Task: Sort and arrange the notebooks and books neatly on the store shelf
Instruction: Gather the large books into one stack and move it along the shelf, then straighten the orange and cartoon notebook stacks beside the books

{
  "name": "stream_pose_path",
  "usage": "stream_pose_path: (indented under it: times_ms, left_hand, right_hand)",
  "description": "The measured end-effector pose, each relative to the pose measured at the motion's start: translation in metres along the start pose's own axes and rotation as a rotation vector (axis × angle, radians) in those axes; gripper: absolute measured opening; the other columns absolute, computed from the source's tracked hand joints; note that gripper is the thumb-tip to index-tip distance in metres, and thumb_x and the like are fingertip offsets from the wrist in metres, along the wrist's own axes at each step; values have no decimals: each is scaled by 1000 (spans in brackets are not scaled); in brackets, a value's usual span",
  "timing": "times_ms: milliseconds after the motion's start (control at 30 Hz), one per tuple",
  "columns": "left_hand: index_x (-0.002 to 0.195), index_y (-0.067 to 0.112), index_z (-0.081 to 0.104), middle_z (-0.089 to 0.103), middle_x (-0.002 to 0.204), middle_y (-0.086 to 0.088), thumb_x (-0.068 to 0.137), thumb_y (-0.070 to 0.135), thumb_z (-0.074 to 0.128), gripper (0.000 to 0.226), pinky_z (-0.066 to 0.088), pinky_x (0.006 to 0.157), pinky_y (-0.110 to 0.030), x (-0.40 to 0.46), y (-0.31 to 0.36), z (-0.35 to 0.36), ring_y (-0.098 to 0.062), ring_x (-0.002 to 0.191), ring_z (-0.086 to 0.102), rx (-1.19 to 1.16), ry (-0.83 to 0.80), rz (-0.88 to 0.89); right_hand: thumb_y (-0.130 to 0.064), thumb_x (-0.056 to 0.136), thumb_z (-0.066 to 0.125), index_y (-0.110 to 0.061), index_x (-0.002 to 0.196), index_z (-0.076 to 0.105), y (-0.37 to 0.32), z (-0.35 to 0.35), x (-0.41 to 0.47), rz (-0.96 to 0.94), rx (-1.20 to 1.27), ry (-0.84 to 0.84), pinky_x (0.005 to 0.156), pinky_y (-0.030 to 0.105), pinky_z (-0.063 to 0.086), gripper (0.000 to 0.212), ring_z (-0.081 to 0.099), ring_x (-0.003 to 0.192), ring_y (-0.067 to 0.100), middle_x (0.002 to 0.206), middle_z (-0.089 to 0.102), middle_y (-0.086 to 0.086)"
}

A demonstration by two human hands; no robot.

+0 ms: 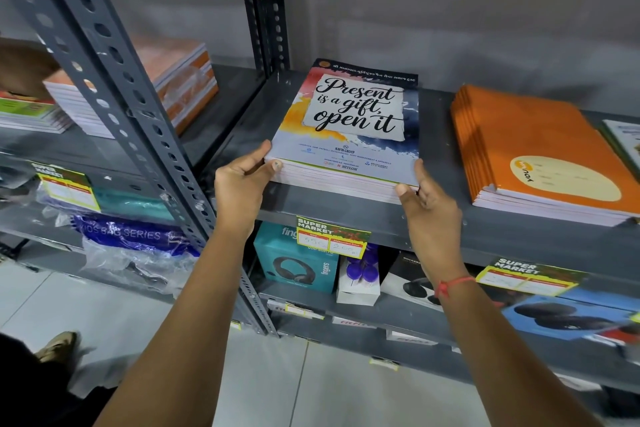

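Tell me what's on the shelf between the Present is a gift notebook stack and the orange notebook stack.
Nothing: in the head view only bare grey shelf separates the Present is a gift stack from the orange stack.

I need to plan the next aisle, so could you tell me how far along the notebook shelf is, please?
Done, apparently: the orange stack lies squared on the shelf. In hand: the left hand and right hand each grip a near corner of the "Present is a gift" stack, which sits slightly askew. Left: straightening it, then perhaps the stacks in the left bay and the book at the right edge.

Shelf (346,208) matt grey metal; notebk covers (349,121) glossy paper.
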State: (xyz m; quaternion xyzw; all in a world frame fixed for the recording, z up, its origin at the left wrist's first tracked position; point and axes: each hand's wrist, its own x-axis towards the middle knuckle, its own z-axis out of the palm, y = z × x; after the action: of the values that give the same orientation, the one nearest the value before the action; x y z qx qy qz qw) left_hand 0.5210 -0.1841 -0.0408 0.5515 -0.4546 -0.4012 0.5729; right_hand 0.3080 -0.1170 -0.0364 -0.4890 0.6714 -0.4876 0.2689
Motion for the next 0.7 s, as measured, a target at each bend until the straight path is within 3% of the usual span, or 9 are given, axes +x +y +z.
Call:
stream_pose_path:
  times_ms: [233, 400, 633, 700]
  left_hand:
    - [122, 1, 58, 62, 114, 1, 85, 0, 61, 38, 50, 78, -1, 0, 1, 0, -1, 89, 61, -35, 2, -10]
    - [122, 1, 58, 62, 113, 2, 85, 0, 62, 38, 49, 75, 0, 2, -2, 0, 8, 83, 59, -31, -2, -6]
    - [122, 1, 58, 63, 112, 2, 84, 1, 62, 38, 50, 79, -2, 0, 3, -1, 10, 79, 60, -6, 3, -22]
    - [123, 2, 58, 63, 118, -3, 85, 2, 62, 38, 50, 80, -4, -6, 8, 3, 3, 84, 61, -15, 28, -38]
  right_hand:
    - [-21, 94, 51, -17, 140, 40, 1, 0, 2, -8, 26, 36, 90, 8, 29, 48, 42, 104, -1, 135, 57, 8]
    - [-21, 94, 50, -16, 140, 40, 2, 0, 3, -17, 19, 44, 89, 2, 25, 47, 39, 111, -4, 139, 53, 2]
    - [-19, 94, 50, -17, 141, 40, 2, -3, 2, -12, 48, 23, 94, 6, 27, 48, 40, 113, -3, 139, 52, 0]
    - [-17, 94, 50, -17, 141, 40, 0, -7, 2, 5, 85, -13, 98, 10, 29, 48, 42, 116, -2, 139, 53, -1]
